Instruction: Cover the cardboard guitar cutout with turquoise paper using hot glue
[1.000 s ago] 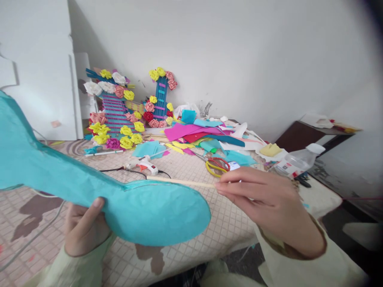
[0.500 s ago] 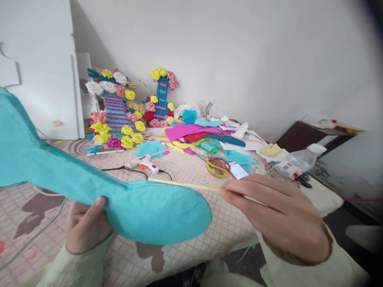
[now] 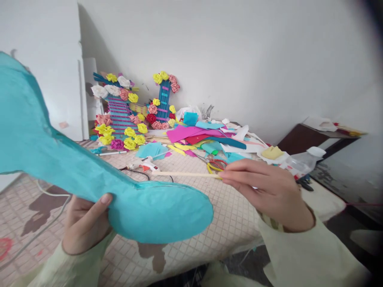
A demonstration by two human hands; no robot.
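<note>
A large turquoise paper-covered shape with a narrow neck and a rounded end fills the left and lower middle. My left hand grips it from below near the neck, thumb on its front face. My right hand pinches a thin wooden stick that lies level, its far tip just above the rounded end's upper edge.
On the tiled surface lie a white glue gun with its cord, yellow-and-red scissors, a heap of coloured paper sheets and a plastic bottle. Two flower-decorated stick pieces lean on the wall. A dark side table stands right.
The turquoise shape's left part has risen and tilted. My right hand and the stick have moved up a little. The view has shifted slightly.
</note>
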